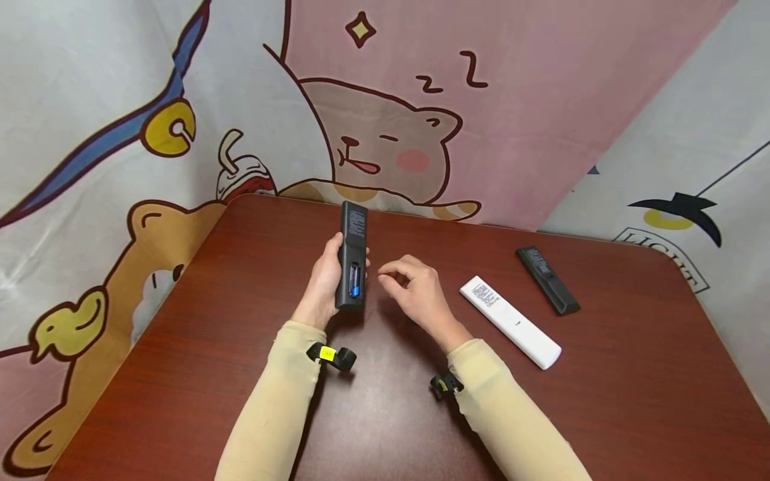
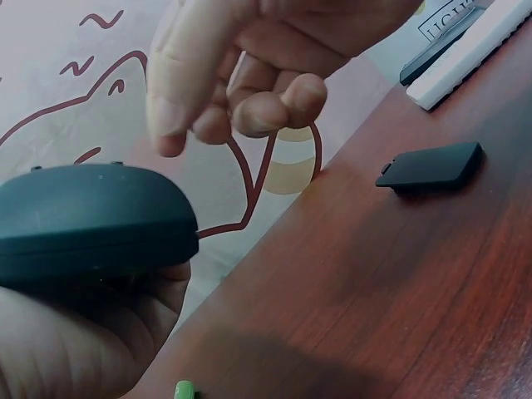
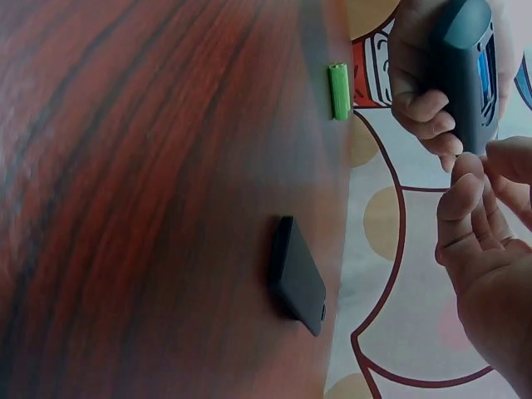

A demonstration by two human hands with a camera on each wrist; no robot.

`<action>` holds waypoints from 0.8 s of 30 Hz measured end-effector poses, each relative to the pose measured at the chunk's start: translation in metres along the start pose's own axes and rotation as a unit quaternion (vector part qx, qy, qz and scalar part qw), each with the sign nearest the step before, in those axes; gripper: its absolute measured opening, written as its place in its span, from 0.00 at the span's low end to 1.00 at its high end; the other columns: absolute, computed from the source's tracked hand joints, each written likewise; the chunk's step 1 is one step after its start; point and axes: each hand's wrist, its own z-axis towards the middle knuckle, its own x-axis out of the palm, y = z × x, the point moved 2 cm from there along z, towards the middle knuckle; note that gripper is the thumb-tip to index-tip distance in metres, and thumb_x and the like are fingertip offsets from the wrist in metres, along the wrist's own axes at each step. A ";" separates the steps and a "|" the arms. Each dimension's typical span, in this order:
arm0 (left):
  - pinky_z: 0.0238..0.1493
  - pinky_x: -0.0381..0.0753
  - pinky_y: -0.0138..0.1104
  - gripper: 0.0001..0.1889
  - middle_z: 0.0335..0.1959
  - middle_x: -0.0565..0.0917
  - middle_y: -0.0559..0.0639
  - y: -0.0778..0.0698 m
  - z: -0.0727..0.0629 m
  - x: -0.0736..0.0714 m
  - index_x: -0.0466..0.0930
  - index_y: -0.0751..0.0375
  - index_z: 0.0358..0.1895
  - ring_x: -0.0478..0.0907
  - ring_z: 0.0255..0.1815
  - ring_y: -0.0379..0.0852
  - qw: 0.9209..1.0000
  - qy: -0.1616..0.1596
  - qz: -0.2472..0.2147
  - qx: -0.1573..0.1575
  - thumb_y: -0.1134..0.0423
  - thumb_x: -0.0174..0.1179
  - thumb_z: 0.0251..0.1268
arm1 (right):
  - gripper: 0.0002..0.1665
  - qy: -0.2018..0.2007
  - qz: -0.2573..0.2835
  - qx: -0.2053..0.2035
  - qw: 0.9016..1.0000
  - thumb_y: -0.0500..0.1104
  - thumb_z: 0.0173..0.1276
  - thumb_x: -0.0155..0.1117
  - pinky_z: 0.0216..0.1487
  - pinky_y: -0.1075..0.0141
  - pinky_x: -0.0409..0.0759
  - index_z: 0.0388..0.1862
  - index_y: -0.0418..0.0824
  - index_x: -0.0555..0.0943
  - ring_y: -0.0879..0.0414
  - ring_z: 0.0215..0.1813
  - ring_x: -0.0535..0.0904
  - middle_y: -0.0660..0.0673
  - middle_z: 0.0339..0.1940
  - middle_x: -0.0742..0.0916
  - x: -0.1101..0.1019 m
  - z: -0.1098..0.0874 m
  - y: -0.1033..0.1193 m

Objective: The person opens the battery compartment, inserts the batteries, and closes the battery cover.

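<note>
Pale yellow sleeves (image 1: 261, 407) are worn on both forearms, with a dark wrist strap (image 1: 337, 357) fastened at the left wrist. By the left hand (image 1: 320, 284) a black remote (image 1: 353, 234) is clasped, thumb along one side and fingertips on the other, its back turned up. In its uncovered compartment, a blue-ended battery (image 1: 355, 282) can be seen. Just to the right, the right hand (image 1: 421, 294) is held in the air with fingers loosely bent; the two hands are kept apart in the head view. On the table (image 1: 373, 434), below the hands, a green cylinder (image 3: 339, 91) is left nearer the left hand, and a small black piece (image 3: 298, 278), perhaps a battery cover though dimly shown, is set nearer the right hand. Farther to the right of the right hand, a white remote (image 1: 511, 323) is laid slantwise, and beyond it a second dark remote (image 1: 546, 279). Past both hands, a cartoon-printed cloth (image 1: 385, 147) is hung behind the table.
</note>
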 end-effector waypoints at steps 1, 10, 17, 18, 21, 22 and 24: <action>0.39 0.79 0.35 0.32 0.53 0.77 0.55 0.000 0.000 0.000 0.68 0.56 0.74 0.76 0.43 0.49 1.000 -0.001 0.001 0.000 0.38 0.35 0.83 | 0.04 -0.002 -0.005 0.001 1.000 0.34 0.66 0.72 0.34 0.68 0.75 0.39 0.38 0.89 0.55 0.32 0.78 0.47 0.32 0.85 -0.001 0.000 -0.001; 0.39 0.79 0.36 0.32 0.51 0.78 0.55 -0.001 0.000 0.001 0.70 0.57 0.72 0.76 0.45 0.52 1.000 -0.003 -0.004 -0.006 0.37 0.35 0.83 | 0.03 0.001 -0.050 0.062 0.997 0.35 0.66 0.73 0.31 0.66 0.73 0.38 0.37 0.89 0.54 0.29 0.77 0.45 0.30 0.85 -0.009 -0.002 -0.009; 0.40 0.79 0.36 0.33 0.51 0.78 0.54 -0.001 -0.001 0.001 0.70 0.56 0.72 0.77 0.43 0.49 1.000 -0.004 -0.001 -0.007 0.37 0.35 0.83 | 0.04 0.008 -0.067 0.091 0.994 0.36 0.65 0.73 0.32 0.65 0.75 0.39 0.37 0.89 0.54 0.29 0.79 0.45 0.31 0.85 -0.015 -0.005 -0.013; 0.40 0.79 0.37 0.33 0.51 0.78 0.55 -0.001 0.000 0.001 0.70 0.57 0.72 0.77 0.43 0.49 1.000 -0.004 0.001 -0.007 0.37 0.35 0.83 | 0.05 0.009 -0.068 0.093 0.993 0.36 0.65 0.73 0.32 0.64 0.75 0.39 0.37 0.89 0.54 0.29 0.79 0.45 0.31 0.85 -0.016 -0.005 -0.014; 0.42 0.79 0.37 0.33 0.52 0.78 0.55 -0.001 0.000 0.001 0.70 0.57 0.72 0.78 0.42 0.47 1.000 -0.005 0.008 -0.005 0.37 0.34 0.83 | 0.05 0.012 -0.074 0.100 0.992 0.37 0.66 0.73 0.32 0.63 0.74 0.39 0.36 0.89 0.53 0.30 0.79 0.44 0.31 0.85 -0.018 -0.006 -0.015; 0.42 0.79 0.37 0.33 0.53 0.78 0.55 -0.001 0.000 0.002 0.69 0.57 0.72 0.78 0.42 0.46 1.000 -0.005 0.009 -0.004 0.37 0.35 0.83 | 0.05 0.014 -0.077 0.102 0.992 0.37 0.66 0.73 0.33 0.63 0.74 0.40 0.36 0.89 0.53 0.30 0.79 0.44 0.31 0.85 -0.019 -0.007 -0.016; 0.43 0.79 0.37 0.33 0.53 0.78 0.55 -0.001 0.000 0.002 0.69 0.56 0.73 0.78 0.42 0.46 1.000 -0.006 0.009 -0.004 0.37 0.35 0.83 | 0.06 0.018 -0.083 0.107 0.991 0.37 0.66 0.73 0.34 0.62 0.75 0.40 0.36 0.89 0.52 0.31 0.79 0.44 0.32 0.85 -0.020 -0.008 -0.016</action>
